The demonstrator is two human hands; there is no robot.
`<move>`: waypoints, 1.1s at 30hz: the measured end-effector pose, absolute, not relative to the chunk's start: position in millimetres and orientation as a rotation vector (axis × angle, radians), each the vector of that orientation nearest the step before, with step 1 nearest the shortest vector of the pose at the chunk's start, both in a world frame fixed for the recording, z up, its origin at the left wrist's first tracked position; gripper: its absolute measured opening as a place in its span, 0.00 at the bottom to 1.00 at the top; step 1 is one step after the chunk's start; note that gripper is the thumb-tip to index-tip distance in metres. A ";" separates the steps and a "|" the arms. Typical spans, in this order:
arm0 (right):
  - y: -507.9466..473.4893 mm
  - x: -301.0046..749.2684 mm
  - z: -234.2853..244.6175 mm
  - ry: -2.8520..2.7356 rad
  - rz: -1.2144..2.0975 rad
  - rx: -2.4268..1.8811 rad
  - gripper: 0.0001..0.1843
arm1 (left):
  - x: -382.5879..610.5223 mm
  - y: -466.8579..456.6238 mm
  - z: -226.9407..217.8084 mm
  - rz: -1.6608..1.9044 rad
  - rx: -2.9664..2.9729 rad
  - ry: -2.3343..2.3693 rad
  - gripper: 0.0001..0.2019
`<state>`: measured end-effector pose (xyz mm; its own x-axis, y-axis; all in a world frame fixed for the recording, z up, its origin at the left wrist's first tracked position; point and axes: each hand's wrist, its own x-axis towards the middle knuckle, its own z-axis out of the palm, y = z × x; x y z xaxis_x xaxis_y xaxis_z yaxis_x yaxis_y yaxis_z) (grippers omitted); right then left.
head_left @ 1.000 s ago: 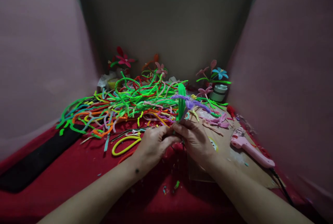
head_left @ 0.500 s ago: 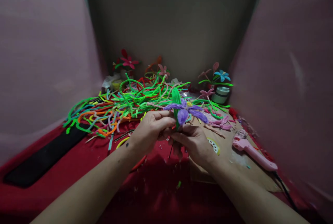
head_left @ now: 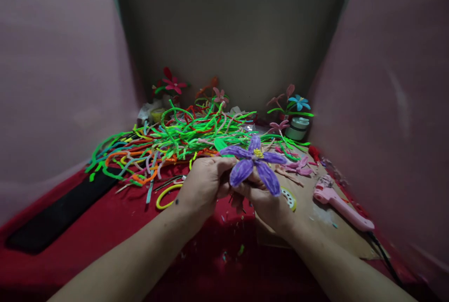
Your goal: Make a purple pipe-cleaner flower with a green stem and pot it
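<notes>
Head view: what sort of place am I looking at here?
Probably a small craft corner: there is a heap of colorful pipe cleaners, what looks like a pink glue gun lying on cardboard, and a fuzzy purple flower with a yellow center.

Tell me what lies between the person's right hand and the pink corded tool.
The head view shows a yellow-rimmed disc, partly behind the right hand, then brown board with small scraps, before the pink corded tool.
</notes>
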<state>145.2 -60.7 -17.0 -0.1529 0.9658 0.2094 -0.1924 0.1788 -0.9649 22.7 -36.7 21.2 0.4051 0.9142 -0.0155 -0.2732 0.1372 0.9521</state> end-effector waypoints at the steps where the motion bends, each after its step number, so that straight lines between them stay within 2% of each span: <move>1: -61.3 145.6 -17.5 -1.285 1.243 -0.847 0.10 | 22.4 -36.1 20.4 0.962 1.039 0.709 0.11; 7: -64.6 144.7 -15.1 -1.307 1.247 -0.892 0.05 | 14.0 -25.5 19.1 0.822 0.770 0.687 0.12; 11: -67.1 143.6 -14.5 -1.314 1.241 -0.929 0.04 | 12.8 -23.5 22.2 0.872 0.988 0.727 0.10; 18: -64.1 144.1 -18.1 -1.314 1.224 -0.913 0.09 | 20.6 -19.3 16.0 0.981 0.909 0.782 0.06; 24: -58.7 147.7 -21.3 -1.231 1.308 -0.887 0.09 | 7.5 -6.6 24.0 1.076 0.852 0.779 0.06; 26: -58.4 149.7 -22.4 -1.209 1.366 -0.852 0.10 | -0.8 -5.5 27.3 1.255 1.075 0.924 0.07; 29: -58.1 152.1 -24.1 -1.163 1.463 -0.785 0.10 | -9.0 -7.0 25.0 1.544 1.852 1.196 0.17; 31: -57.9 153.1 -25.4 -1.150 1.509 -0.743 0.09 | -9.9 -7.8 20.3 1.512 2.427 1.265 0.20; 33: -57.7 153.7 -26.8 -1.145 1.541 -0.723 0.08 | -8.1 -7.1 16.2 1.354 2.826 1.227 0.18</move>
